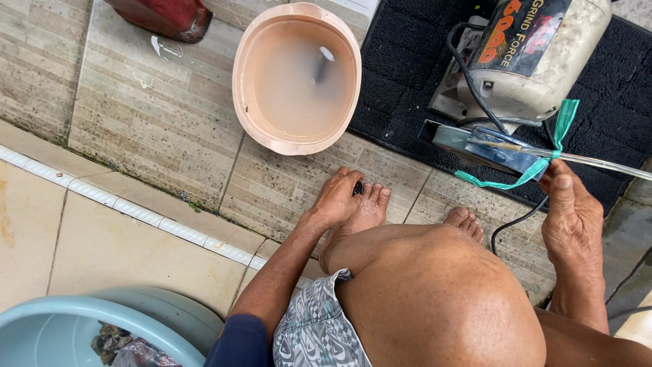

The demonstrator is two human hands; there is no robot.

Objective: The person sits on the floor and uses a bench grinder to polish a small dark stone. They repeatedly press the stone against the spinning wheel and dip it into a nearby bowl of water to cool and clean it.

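Note:
My left hand [337, 198] reaches down over my bare left foot [367, 206] and pinches a small dark stone [357, 187] between its fingertips. My right hand [570, 216] rests at the right, its fingers up against a blue-grey metal tray [475, 144] tied with a green ribbon [551, 153] and a clear tube [604, 164]; whether it grips anything I cannot tell. Behind the tray stands a white grinding machine [536, 58] on a black mat [401, 61].
A pink basin [242, 71] of cloudy water stands on the tiled floor ahead. A light blue tub [61, 323] with stones sits at the lower left. A red object [166, 17] is at the top left. A black cable [516, 221] runs beside my right foot [464, 221].

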